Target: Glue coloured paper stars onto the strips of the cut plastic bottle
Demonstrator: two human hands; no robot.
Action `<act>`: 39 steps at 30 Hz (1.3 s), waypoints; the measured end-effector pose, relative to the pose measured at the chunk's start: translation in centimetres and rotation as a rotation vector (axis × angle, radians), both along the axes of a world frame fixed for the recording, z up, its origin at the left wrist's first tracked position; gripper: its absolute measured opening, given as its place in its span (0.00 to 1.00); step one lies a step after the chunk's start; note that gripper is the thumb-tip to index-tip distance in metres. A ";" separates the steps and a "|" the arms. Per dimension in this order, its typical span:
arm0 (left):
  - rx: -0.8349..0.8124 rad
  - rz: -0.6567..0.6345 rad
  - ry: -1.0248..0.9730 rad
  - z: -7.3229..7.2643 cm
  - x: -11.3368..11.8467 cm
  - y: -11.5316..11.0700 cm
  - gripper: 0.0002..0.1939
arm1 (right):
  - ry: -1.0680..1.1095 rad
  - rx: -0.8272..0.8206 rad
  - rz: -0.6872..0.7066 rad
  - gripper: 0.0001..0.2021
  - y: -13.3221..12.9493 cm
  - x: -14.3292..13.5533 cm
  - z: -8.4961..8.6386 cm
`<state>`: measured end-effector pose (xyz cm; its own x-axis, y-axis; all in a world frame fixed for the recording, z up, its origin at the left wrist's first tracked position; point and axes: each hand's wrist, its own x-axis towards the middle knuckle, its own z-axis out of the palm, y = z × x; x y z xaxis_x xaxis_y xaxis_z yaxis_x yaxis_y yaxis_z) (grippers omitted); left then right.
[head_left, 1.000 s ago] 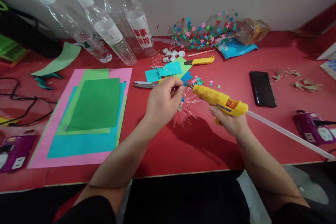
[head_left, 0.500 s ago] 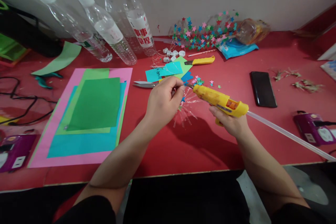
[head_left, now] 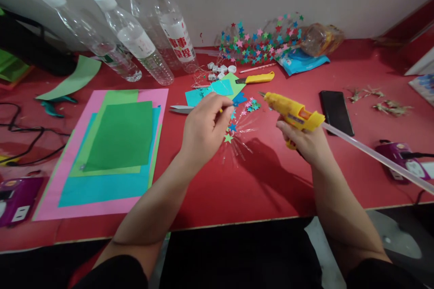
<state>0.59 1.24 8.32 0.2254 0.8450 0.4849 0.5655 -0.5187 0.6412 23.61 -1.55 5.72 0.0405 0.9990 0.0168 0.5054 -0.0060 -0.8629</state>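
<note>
My left hand (head_left: pixel 206 128) is closed in a pinch above the red table (head_left: pixel 217 198); paper stars, among them a green star (head_left: pixel 228 138) and a blue star (head_left: pixel 232 127), hang beside its fingertips. What the fingers pinch is too small to make out. Clear plastic strips (head_left: pixel 247 131) fan out just right of these stars. My right hand (head_left: pixel 303 142) is wrapped round a yellow glue gun (head_left: pixel 288 109), its nozzle pointing up and left, apart from the stars. A long clear glue stick (head_left: pixel 366 149) sticks out of its back. Small loose stars (head_left: pixel 252 105) lie between the hands.
Clear bottles (head_left: pixel 135 43) stand at the back left, above stacked coloured paper (head_left: pixel 118 135). Scissors (head_left: pixel 181 109), a yellow cutter (head_left: pixel 259 78) and a star-covered decoration (head_left: pixel 261 45) lie behind my hands. A black phone (head_left: pixel 336 113) and purple power sockets (head_left: pixel 402 158) are at the right.
My right hand has drawn the glue gun right and away from my left fingertips. The stars beside my left hand now show more fully, the green one included.
</note>
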 end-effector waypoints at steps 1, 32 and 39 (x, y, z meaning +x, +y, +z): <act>-0.021 0.018 -0.024 0.1 -0.1 0.1 0.06 | 0.046 0.028 -0.062 0.11 0.5 0.8 -0.2; -0.996 -0.393 -0.330 1.4 2.1 -1.4 0.05 | -0.307 0.857 0.312 0.05 -1.3 -2.4 -0.7; -0.696 -0.316 -0.217 2.2 0.7 -1.3 0.04 | -0.284 0.820 0.283 0.04 -1.6 -2.0 0.3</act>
<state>1.32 -0.02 10.47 0.4663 0.8818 -0.0707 0.2837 -0.0733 0.9561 21.61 -3.14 6.04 -0.3187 0.6418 0.6975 0.5887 0.7108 -0.3850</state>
